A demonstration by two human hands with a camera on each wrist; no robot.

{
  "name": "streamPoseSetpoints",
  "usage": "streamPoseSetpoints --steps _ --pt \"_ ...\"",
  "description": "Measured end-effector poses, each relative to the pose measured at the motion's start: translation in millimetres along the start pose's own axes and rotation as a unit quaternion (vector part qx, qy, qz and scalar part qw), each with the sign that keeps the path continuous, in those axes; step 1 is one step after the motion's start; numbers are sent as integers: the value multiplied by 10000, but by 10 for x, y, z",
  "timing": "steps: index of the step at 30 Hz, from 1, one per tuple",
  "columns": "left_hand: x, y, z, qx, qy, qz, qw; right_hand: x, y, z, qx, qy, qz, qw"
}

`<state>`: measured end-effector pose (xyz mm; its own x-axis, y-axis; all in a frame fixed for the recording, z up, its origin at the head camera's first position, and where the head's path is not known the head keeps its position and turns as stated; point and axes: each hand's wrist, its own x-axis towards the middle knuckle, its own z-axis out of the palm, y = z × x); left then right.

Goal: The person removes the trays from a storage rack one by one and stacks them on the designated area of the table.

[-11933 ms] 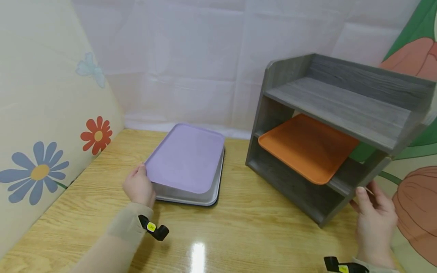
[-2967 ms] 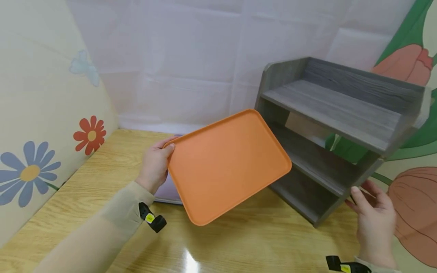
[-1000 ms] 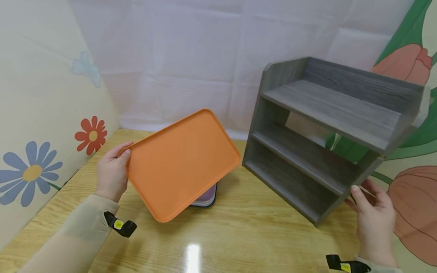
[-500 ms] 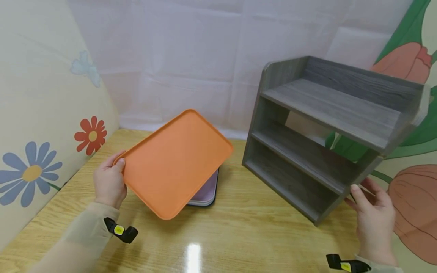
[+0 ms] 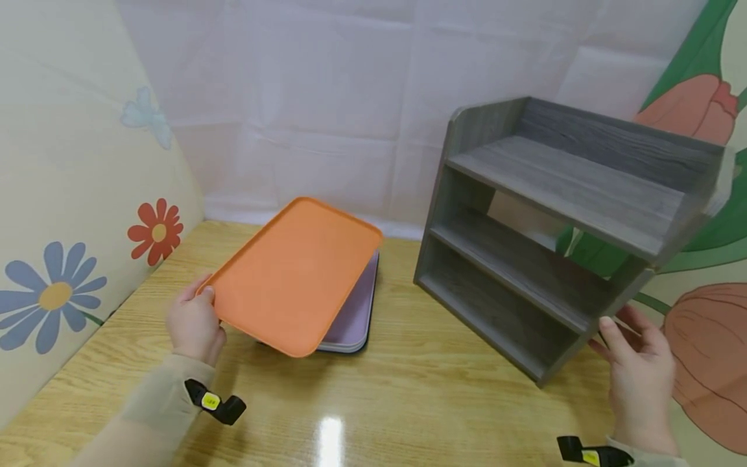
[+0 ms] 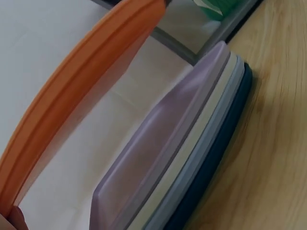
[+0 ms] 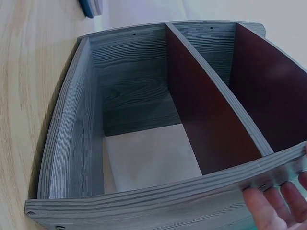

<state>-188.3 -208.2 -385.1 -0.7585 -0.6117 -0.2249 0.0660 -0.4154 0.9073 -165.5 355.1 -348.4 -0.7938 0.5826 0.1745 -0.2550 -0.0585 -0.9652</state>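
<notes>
An orange tray (image 5: 294, 275) is held up at a tilt by my left hand (image 5: 195, 324), whose thumb and fingers pinch its near left corner. Beneath it lies a stack of trays, a purple tray (image 5: 352, 311) on top and a dark blue tray (image 6: 211, 167) at the bottom. In the left wrist view a gap shows between the orange tray and the stack. My right hand (image 5: 642, 376) is at the right side of a grey wooden shelf (image 5: 572, 175); in the right wrist view its fingertips (image 7: 261, 206) touch the outer face of the side panel.
The shelf stands on a wooden table (image 5: 397, 402), right of the stack, with no tray on its levels. A white cloth (image 5: 315, 97) hangs behind. Flower-painted panels (image 5: 64, 194) border the left and right sides.
The orange tray left the shelf's middle level and came left over the stack in my left hand. Within the last second it has sunk and flattened. The right hand stays by the shelf.
</notes>
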Motion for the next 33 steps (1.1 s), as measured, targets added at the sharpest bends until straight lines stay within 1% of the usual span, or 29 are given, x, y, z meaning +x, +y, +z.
streamPoseSetpoints --steps 3,7,10,15,19,21,28,30,33 --pt "-29 -30 22 -126 123 -162 9997 0 0 1 -33 -20 -33 10000" --pt "-51 -64 27 -142 158 -300 9993 1 2 3 -23 -31 -52 10000" --pt "-63 -87 30 -61 159 -377 9991 6 6 3 29 -12 -75 10000" --pt "-93 -133 54 22 72 -500 9987 16 20 0 -29 -8 -115 9999" --pt "-113 -160 76 72 -58 -564 9984 19 25 0 -50 -4 -118 9999" --pt "-121 -170 88 83 -103 -568 9983 13 23 4 -45 11 -122 9999" --pt "-147 -240 117 228 -219 -405 9987 11 22 3 -66 30 -149 9999" --pt "-147 -257 126 230 -203 -445 9985 14 22 2 -79 42 -124 9999" --pt "-147 -289 139 383 -183 -419 9982 12 20 2 -61 12 -99 9999"
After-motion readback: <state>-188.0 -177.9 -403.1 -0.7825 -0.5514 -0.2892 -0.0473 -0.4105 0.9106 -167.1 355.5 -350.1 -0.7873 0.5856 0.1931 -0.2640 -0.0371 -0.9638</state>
